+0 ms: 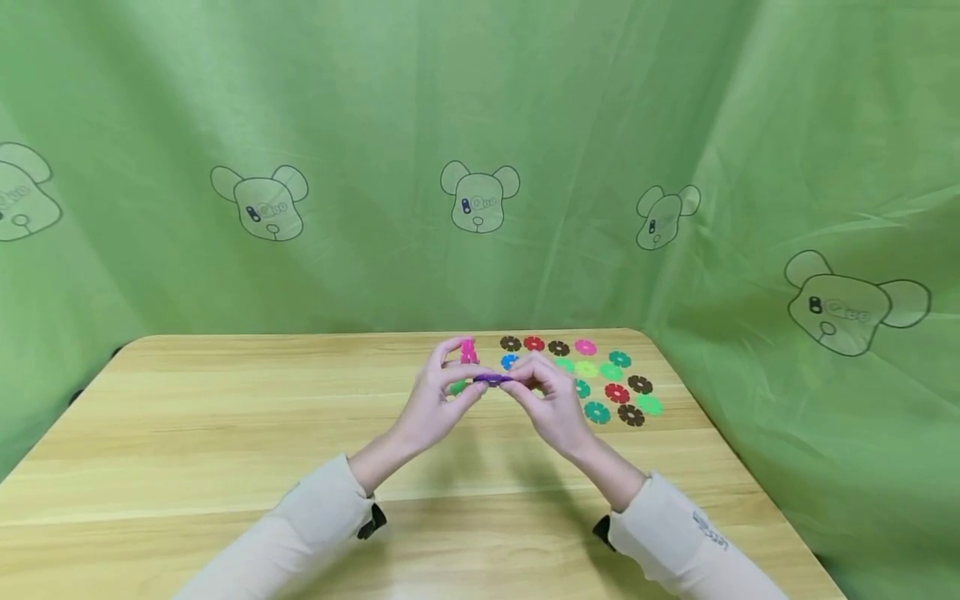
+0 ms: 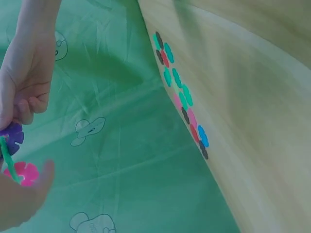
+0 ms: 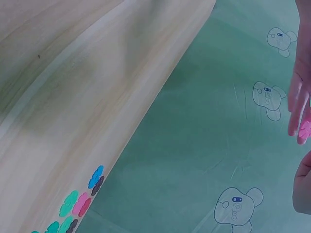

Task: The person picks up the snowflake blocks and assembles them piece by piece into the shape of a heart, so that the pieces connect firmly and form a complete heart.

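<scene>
Both hands are raised together over the far middle of the table. Between them is a purple notched disc (image 1: 492, 379), seen nearly edge-on in the head view. My left hand (image 1: 429, 410) pinches its left side with thumb and fingers, and my right hand (image 1: 557, 408) pinches its right side. A pink disc (image 1: 468, 351) and a green disc (image 1: 457, 387) show by the left fingers. In the left wrist view the green disc (image 2: 8, 158) stands edge-on between the purple disc (image 2: 15, 138) and the pink disc (image 2: 28, 172), seemingly joined. Fingers partly hide these pieces.
Several loose notched discs lie flat at the table's far right, among them a red disc (image 1: 617, 392), a brown disc (image 1: 631, 415) and a teal disc (image 1: 597, 412). A green curtain (image 1: 360, 267) with bear-head drawings hangs behind the wooden table (image 1: 225, 467) and along its sides.
</scene>
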Motion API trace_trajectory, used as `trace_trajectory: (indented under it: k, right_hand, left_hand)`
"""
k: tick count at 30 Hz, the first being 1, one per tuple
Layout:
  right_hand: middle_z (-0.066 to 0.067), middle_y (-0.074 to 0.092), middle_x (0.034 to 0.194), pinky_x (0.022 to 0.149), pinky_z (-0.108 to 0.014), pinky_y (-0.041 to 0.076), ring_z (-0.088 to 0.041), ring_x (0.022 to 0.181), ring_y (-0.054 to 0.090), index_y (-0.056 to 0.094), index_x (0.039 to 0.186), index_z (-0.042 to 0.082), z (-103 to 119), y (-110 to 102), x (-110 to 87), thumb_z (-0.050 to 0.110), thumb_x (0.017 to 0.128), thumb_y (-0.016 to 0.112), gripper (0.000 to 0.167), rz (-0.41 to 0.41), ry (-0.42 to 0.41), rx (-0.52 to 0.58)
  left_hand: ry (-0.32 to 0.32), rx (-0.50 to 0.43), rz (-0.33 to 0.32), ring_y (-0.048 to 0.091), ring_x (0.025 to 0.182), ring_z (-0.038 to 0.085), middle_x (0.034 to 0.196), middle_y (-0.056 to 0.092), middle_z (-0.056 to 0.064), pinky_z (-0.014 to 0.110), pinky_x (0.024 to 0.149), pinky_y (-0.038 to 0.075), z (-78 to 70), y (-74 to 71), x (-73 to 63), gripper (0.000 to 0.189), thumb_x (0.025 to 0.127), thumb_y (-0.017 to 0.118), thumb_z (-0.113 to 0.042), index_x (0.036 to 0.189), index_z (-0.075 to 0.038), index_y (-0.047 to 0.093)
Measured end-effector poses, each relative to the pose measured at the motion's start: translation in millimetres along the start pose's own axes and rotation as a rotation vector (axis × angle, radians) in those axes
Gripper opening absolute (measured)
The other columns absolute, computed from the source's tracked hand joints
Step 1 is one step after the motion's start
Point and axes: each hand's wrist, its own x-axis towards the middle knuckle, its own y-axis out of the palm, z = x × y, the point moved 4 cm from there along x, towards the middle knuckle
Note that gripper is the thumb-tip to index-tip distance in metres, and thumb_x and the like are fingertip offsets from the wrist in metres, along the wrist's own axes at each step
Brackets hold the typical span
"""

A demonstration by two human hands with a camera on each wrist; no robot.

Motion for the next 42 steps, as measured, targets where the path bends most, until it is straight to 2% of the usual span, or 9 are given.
trace_trajectory:
  k: [4, 8, 13, 19, 21, 25, 30, 36, 42]
  right_hand:
    - [-0.013, 0.057, 0.077, 0.057, -0.017, 0.046, -0.004, 0.068, 0.051, 0.060, 0.083, -0.007, -2.6, -1.2, -0.7, -0.015, 0.075, 0.061, 0.011, 0.058, 0.079, 0.000]
    - [-0.012, 0.058, 0.080, 0.058, -0.018, 0.046, -0.007, 0.067, 0.051, 0.059, 0.101, -0.008, -26.4, -14.6, 0.0, -0.003, 0.084, 0.057, 0.018, 0.159, 0.332, -0.041]
    - [-0.017, 0.060, 0.101, 0.070, -0.032, 0.050, -0.022, 0.081, 0.057, 0.054, 0.119, -0.004, -86.4, -55.0, -16.6, 0.016, 0.091, 0.054, 0.034, 0.315, 0.633, -0.287]
    - [-0.031, 0.050, 0.117, 0.088, -0.052, 0.043, -0.045, 0.107, 0.048, 0.048, 0.122, -0.012, -144.1, -94.1, -54.7, 0.008, 0.089, 0.055, 0.039, 0.567, 0.811, -0.509]
    - [-0.035, 0.048, 0.117, 0.090, -0.055, 0.040, -0.049, 0.109, 0.044, 0.049, 0.118, -0.014, -153.6, -100.9, -63.9, 0.003, 0.085, 0.058, 0.038, 0.626, 0.829, -0.576]
    - [-0.035, 0.047, 0.112, 0.091, -0.056, 0.039, -0.049, 0.107, 0.043, 0.053, 0.113, -0.012, -164.8, -106.4, -75.0, 0.000, 0.079, 0.063, 0.038, 0.672, 0.855, -0.686]
    - [-0.031, 0.052, 0.109, 0.089, -0.051, 0.042, -0.044, 0.103, 0.048, 0.053, 0.111, -0.012, -168.3, -106.8, -76.5, 0.003, 0.078, 0.067, 0.039, 0.660, 0.911, -0.681]
    - [-0.007, 0.047, 0.070, 0.059, -0.030, 0.041, -0.019, 0.066, 0.043, 0.050, 0.075, -0.001, -154.1, -101.5, -63.6, 0.005, 0.084, 0.061, 0.015, 0.533, 0.868, -0.532]
    - [-0.012, 0.059, 0.072, 0.061, -0.028, 0.050, -0.022, 0.065, 0.056, 0.052, 0.083, -0.001, -113.7, -75.6, -32.9, 0.013, 0.092, 0.053, 0.016, 0.446, 0.824, -0.209]
  left_hand:
    - [-0.072, -0.044, -0.004, 0.036, 0.123, 0.035, 0.131, 0.040, 0.020, 0.052, 0.094, 0.038, 2.8, -1.5, 1.3, 0.014, 0.081, 0.065, -0.004, 0.094, -0.001, 0.068]
    - [-0.104, -0.052, -0.025, 0.038, 0.122, 0.034, 0.131, 0.042, 0.017, 0.056, 0.098, 0.029, 4.2, -5.1, 2.0, 0.012, 0.080, 0.067, -0.005, 0.091, -0.002, 0.069]
    - [-0.107, -0.087, -0.021, 0.035, 0.126, 0.035, 0.135, 0.040, 0.018, 0.051, 0.098, 0.036, 4.4, -9.0, 1.7, 0.012, 0.081, 0.064, -0.003, 0.092, 0.001, 0.067]
    - [-0.109, -0.119, -0.009, 0.035, 0.127, 0.035, 0.136, 0.040, 0.019, 0.037, 0.083, 0.050, 5.0, -11.9, 0.5, 0.012, 0.082, 0.063, -0.001, 0.092, 0.004, 0.066]
    - [-0.127, -0.152, -0.004, 0.036, 0.126, 0.035, 0.137, 0.039, 0.018, 0.029, 0.071, 0.054, 5.3, -11.9, 0.1, 0.012, 0.082, 0.062, 0.000, 0.093, 0.005, 0.066]
    - [-0.175, -0.209, -0.014, 0.043, 0.121, 0.034, 0.138, 0.039, 0.016, 0.028, 0.067, 0.054, 7.5, -12.4, 0.2, 0.013, 0.083, 0.060, 0.002, 0.094, 0.007, 0.065]
    - [-0.240, -0.256, -0.034, 0.062, 0.090, 0.025, 0.139, 0.039, 0.014, 0.027, 0.062, 0.054, 10.0, -15.5, 0.5, 0.014, 0.084, 0.059, 0.003, 0.097, 0.008, 0.064]
    - [-0.288, -0.292, -0.039, 0.060, 0.070, 0.013, 0.140, 0.036, 0.015, 0.023, 0.063, 0.054, 12.0, -16.8, 0.2, 0.015, 0.084, 0.056, 0.006, 0.098, 0.011, 0.062]
    - [-0.352, -0.244, -0.057, 0.061, 0.081, 0.021, 0.142, 0.035, 0.015, 0.022, 0.067, 0.053, 16.3, -17.9, -0.7, 0.017, 0.087, 0.054, 0.004, 0.101, 0.008, 0.061]
